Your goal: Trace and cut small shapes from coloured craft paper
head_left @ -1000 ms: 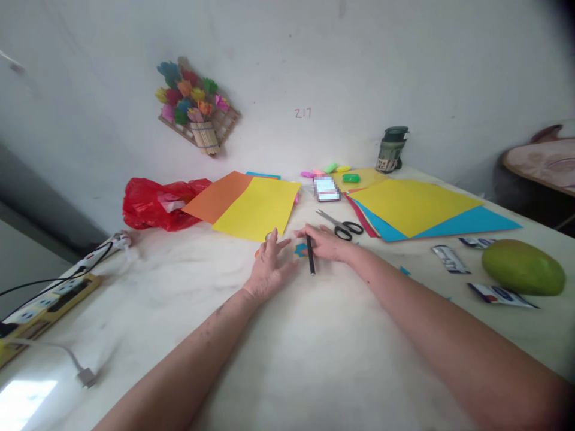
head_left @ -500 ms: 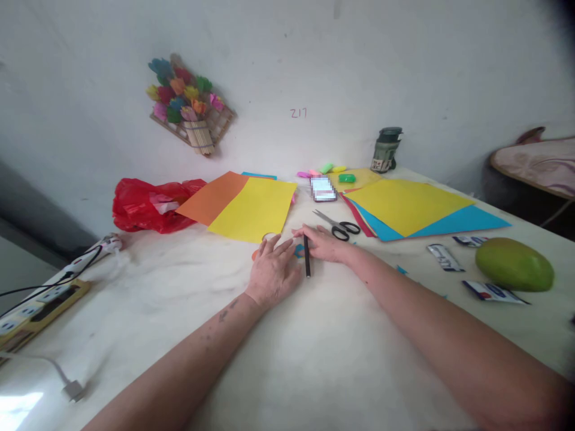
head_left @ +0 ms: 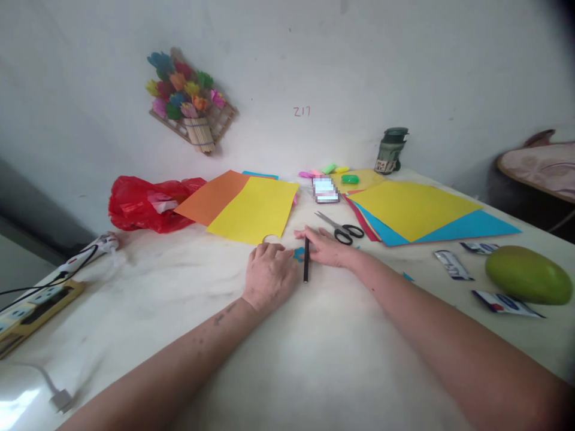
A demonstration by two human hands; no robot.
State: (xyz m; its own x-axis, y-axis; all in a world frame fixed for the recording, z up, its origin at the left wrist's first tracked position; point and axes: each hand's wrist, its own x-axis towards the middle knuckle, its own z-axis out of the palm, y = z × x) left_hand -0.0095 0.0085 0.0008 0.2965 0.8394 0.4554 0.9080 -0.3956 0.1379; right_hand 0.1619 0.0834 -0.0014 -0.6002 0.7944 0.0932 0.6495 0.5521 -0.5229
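Observation:
My right hand (head_left: 330, 246) holds a slim black pen (head_left: 306, 263), whose lower end points toward me. Just left of it, my left hand (head_left: 272, 269) rests on the table with its fingers curled in; whatever lies under or in them is hidden. Between the two hands shows a small blue paper cut-out (head_left: 298, 254), partly covered by the fingers. Beyond my right hand lie scissors (head_left: 342, 230) with black handles, blades pointing away to the left. A yellow sheet (head_left: 254, 209) overlaps an orange sheet (head_left: 211, 200) beyond my left hand.
To the right lie yellow and blue sheets (head_left: 415, 206), small packets (head_left: 453, 264) and a green fruit (head_left: 527, 274). At the back are a phone (head_left: 326, 188), clay pieces (head_left: 350, 179) and a bottle (head_left: 390, 151). A red bag (head_left: 135, 203) and a power strip (head_left: 40, 308) are left.
The fingers of my left hand have curled in from a flatter spread. My right hand stays at nearly the same place with the pen. The view has shifted slightly.

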